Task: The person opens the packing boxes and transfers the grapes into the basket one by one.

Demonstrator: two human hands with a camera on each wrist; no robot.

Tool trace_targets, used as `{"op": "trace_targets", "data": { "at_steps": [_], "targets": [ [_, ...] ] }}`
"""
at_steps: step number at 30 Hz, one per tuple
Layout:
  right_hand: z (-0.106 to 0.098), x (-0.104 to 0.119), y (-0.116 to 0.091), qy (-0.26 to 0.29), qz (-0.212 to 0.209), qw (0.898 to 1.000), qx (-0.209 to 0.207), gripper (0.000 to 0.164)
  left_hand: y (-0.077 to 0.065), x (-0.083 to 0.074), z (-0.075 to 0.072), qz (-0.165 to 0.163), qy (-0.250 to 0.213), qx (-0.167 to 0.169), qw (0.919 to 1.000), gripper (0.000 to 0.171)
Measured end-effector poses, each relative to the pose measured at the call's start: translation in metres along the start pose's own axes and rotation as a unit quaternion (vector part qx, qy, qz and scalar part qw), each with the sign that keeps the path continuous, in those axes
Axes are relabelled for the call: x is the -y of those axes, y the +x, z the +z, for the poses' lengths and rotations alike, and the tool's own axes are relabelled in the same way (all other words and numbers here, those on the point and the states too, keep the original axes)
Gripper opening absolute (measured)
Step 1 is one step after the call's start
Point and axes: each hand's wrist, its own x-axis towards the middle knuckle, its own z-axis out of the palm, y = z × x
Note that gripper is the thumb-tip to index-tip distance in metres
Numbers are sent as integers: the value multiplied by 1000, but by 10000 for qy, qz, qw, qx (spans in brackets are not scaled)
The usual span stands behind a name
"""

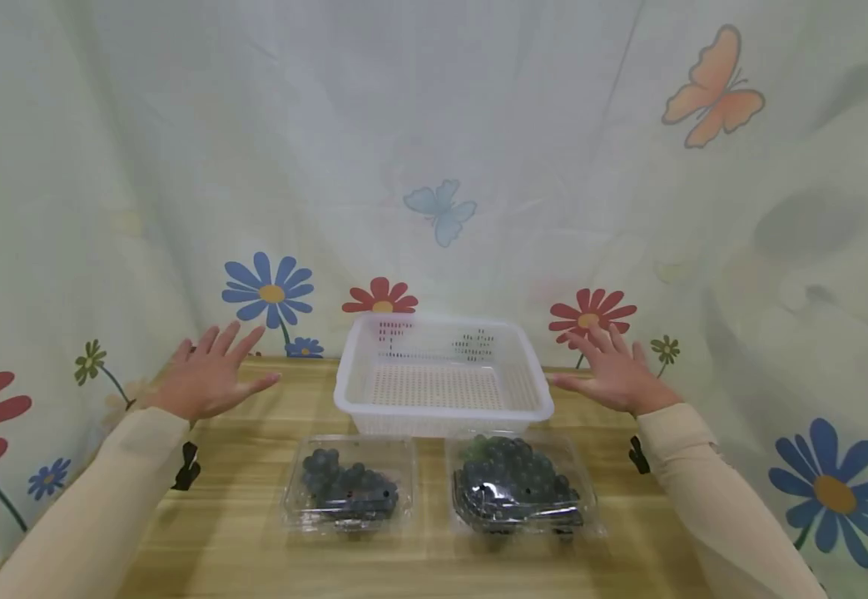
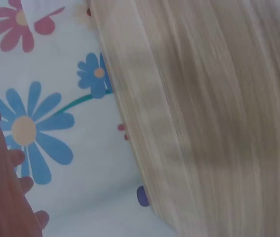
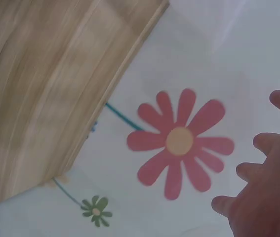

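Note:
Both hands hover above the table with fingers spread, holding nothing. The left hand [image 1: 209,376] is left of a white plastic basket [image 1: 441,420], apart from it; its fingers [image 2: 19,185] line the left edge of the left wrist view. On the basket's other side, the right hand [image 1: 617,372] has its thumb near the rim; whether they touch cannot be told. Its fingers [image 3: 265,143] also show in the right wrist view. In front of the basket stand two clear plastic boxes of dark grapes, a left box [image 1: 349,482] and a fuller right box [image 1: 521,482]. Both look closed.
The wooden table [image 1: 239,532] carries the basket and boxes. A white curtain [image 1: 538,166] printed with flowers and butterflies hangs behind and at both sides. Small black objects, perhaps straps, show by the left wrist [image 1: 186,466] and right wrist [image 1: 639,456].

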Motion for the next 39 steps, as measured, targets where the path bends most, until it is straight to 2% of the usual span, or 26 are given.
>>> {"op": "trace_targets", "data": {
  "at_steps": [3,10,17,20,24,28,33,39],
  "targets": [
    [2,12,-3,-24,-217,9997,-92,98,-3,-7,2,102,-86,-53,9999,100],
    [13,35,-10,-34,-708,9971,-268,92,-15,-23,9,569,-196,-310,9977,93],
    [23,57,-16,216,-983,9942,-384,90,-36,-42,8,599,-787,-324,9946,86],
    [24,68,-19,279,-1095,9929,-359,87,-45,-51,6,619,-967,-433,9924,82],
    [27,86,-24,811,-1307,9879,-205,81,-57,-62,1,668,-968,-636,9910,74],
    [32,104,-27,1382,-1645,9766,-103,77,-66,-69,-2,569,-1004,-751,9905,68],
    [35,124,-29,1637,-1846,9691,-41,74,-74,-73,0,454,-1285,-653,9885,66],
    [41,143,-32,1676,-2137,9621,240,72,-84,-75,15,496,-1658,-299,9845,57]
  ]
}}
